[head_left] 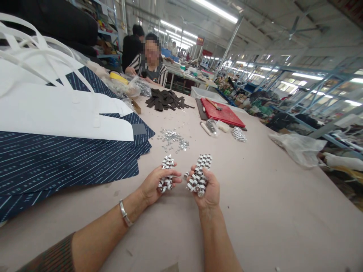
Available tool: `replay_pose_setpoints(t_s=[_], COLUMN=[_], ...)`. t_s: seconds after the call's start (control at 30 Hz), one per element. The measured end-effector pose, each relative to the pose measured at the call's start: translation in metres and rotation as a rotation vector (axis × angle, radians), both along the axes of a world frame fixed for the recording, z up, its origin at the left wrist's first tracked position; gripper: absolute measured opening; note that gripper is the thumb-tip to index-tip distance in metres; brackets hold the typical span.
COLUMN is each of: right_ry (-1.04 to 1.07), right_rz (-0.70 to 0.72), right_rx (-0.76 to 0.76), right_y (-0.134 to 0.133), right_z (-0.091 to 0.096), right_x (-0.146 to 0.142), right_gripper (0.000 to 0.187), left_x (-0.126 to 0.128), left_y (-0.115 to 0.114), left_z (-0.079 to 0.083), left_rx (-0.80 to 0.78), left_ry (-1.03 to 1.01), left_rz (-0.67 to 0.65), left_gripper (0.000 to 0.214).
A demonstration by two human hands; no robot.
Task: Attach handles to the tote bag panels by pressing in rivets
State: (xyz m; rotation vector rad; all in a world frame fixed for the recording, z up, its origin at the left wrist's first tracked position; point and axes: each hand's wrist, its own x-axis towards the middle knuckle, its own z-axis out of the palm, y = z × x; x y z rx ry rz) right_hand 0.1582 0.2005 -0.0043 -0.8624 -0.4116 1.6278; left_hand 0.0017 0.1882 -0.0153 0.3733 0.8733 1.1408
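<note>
In the head view, my left hand (154,185) is closed around a bundle of small white-and-silver pieces (167,162) lined up in rows. A larger bundle of the same kind (203,161) sits in my right hand (211,189), the thumb pressing on its side. What exactly the pieces are is too small to make out. Both hands are held over the table, a short gap between them. Beyond them lies a loose scatter of small silver discs (172,139).
Dark blue printed sheets (70,160) and white pieces with straps (65,113) are stacked at left. Further back lie dark strips (164,99), a red board (221,112) with a hammer (214,104), and another white-and-silver bundle (239,134). A person (151,64) sits across the table.
</note>
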Motion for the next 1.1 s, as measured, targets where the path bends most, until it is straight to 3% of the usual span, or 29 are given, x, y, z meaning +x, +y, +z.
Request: replay_pose_setpoints(t_s=[1.1], right_ry=[0.004], right_rz=[-0.019], right_rx=[0.008], right_y=[-0.0027], right_z=[-0.0003], right_x=[-0.0005], right_gripper=[0.026], left_x=[-0.0017], left_y=[0.0028], left_z=[-0.0028], left_rx=[-0.048], left_ry=[-0.04], left_rz=[0.016], left_gripper=[0.024])
